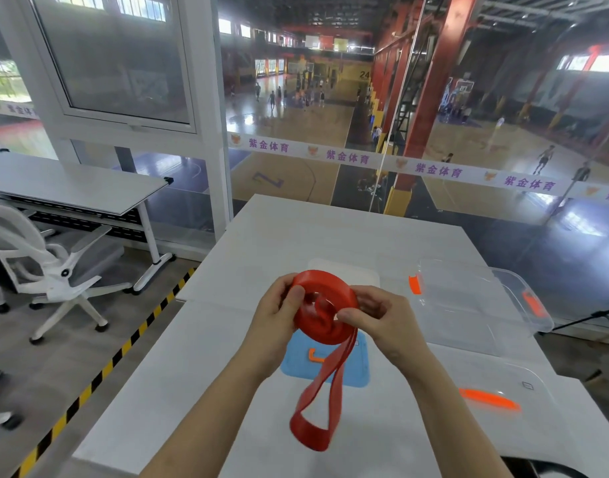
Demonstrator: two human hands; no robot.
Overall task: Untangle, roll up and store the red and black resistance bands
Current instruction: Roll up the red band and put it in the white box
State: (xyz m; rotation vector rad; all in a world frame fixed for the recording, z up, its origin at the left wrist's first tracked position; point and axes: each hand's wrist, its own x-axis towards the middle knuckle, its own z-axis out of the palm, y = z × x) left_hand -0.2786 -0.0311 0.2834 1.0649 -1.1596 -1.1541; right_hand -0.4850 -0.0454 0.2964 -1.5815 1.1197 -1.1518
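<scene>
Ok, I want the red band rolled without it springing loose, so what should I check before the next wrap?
1. Left hand pinching the coil of the red band: ok.
2. Right hand gripping the coil's other side: ok.
3. Loose tail hanging free, no knot: ok.
4. Tail flat, without twist: cannot tell.
5. Clear storage box open within view: ok.
6. Black band ready: not ok, not in view.
</scene>
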